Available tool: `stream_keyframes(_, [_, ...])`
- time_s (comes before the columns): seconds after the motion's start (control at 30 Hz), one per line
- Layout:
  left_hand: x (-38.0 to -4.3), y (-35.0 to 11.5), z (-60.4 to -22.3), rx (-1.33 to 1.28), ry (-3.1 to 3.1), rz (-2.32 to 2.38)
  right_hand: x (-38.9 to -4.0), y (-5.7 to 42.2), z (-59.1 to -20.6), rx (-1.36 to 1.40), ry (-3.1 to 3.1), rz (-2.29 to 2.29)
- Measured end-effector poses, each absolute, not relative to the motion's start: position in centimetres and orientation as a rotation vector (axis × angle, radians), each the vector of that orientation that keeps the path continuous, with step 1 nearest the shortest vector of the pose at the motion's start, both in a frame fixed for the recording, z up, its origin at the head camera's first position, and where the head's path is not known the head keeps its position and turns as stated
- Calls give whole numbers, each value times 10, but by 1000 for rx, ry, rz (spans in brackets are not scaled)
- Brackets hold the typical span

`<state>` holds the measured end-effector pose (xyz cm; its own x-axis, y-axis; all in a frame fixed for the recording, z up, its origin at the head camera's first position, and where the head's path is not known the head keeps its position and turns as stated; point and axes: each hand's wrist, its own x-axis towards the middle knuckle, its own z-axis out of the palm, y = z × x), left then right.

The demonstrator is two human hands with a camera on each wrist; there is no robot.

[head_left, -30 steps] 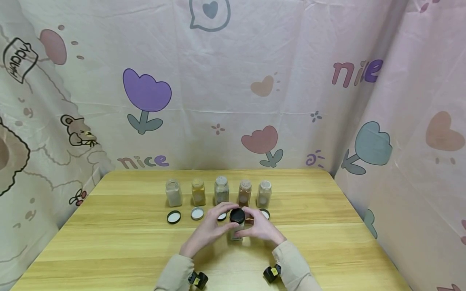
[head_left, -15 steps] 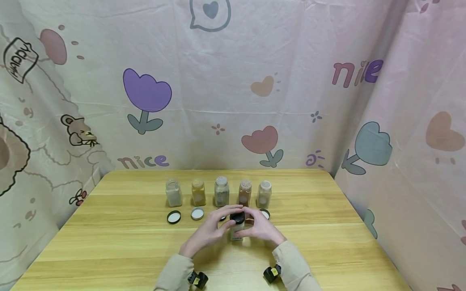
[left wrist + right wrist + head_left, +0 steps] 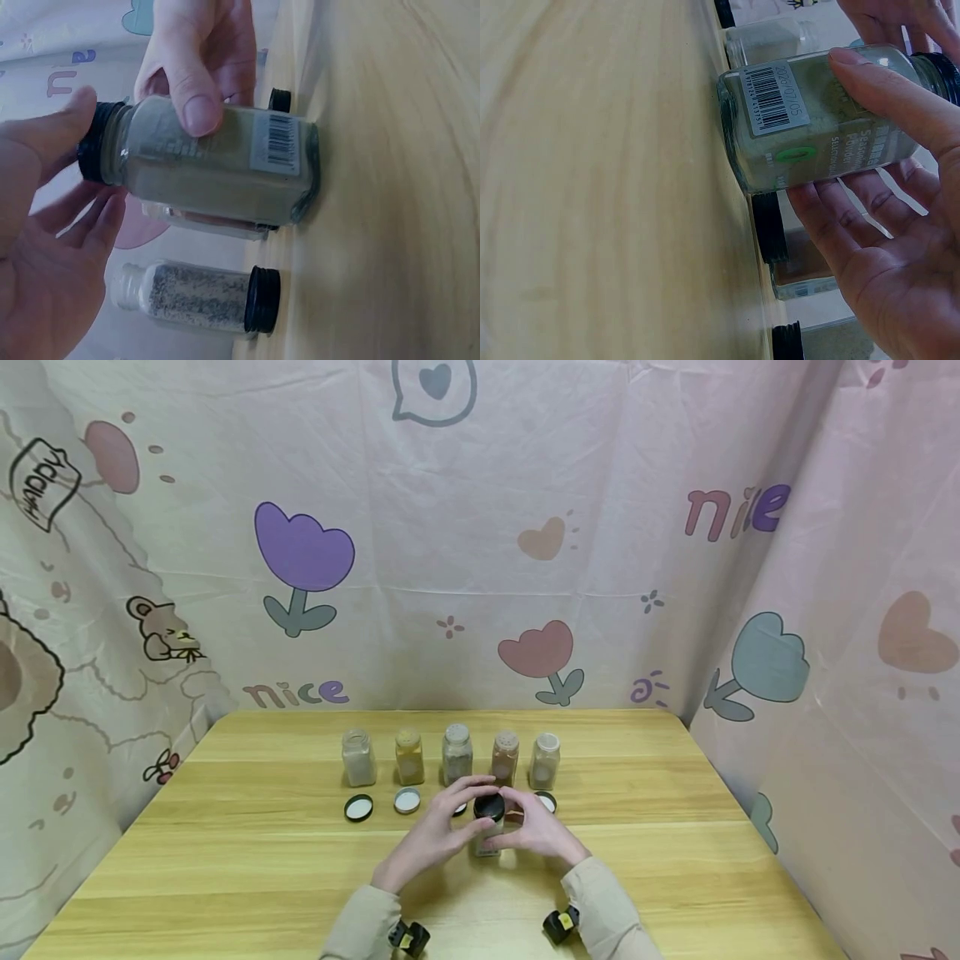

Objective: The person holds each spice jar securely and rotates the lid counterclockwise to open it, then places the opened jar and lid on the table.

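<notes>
A clear glass spice jar of pale greenish-beige powder stands upright, its base right at the tabletop. The right wrist view shows its barcode sticker and green label mark. My right hand grips the jar's body, thumb on the near face and fingers behind. My left hand is at the black lid on top, thumb on one side and fingers round the other. In the left wrist view the lid sits on the jar's neck, and a jar of dark flecks stands beyond.
Behind the hands is a row of lidless spice jars: white, yellow, grey, brown and pale. Upturned lids lie before them, some partly hidden by the hands. A printed curtain surrounds the wooden table.
My left hand's fingers closed in round the lid half a second ago and have since shifted back, thumb and fingers spread wider on it. My right hand and the jar stay in place.
</notes>
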<state>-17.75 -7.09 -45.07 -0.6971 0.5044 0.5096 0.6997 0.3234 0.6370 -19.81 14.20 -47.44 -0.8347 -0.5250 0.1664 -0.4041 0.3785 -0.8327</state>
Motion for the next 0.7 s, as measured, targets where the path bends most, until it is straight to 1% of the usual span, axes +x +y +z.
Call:
stream_keyframes(0.13, [-178,-74,-449,-1186,-2375,-1351,-198,142,-474,-869,2505,-1457])
stream_keyframes(0.23, [-178,-76,-448,-1205,-2388,-1352,-198,142,-474,-872,2504,-1460])
stream_keyframes(0.57, [-177,-70,-450,-1012,-2384,-1289,-198,141,-474,-870,2494,-1465])
stream_keyframes(0.7, [-177,-70,-450,-1019,-2389,-1285,-198,141,-474,-884,2490,-1467])
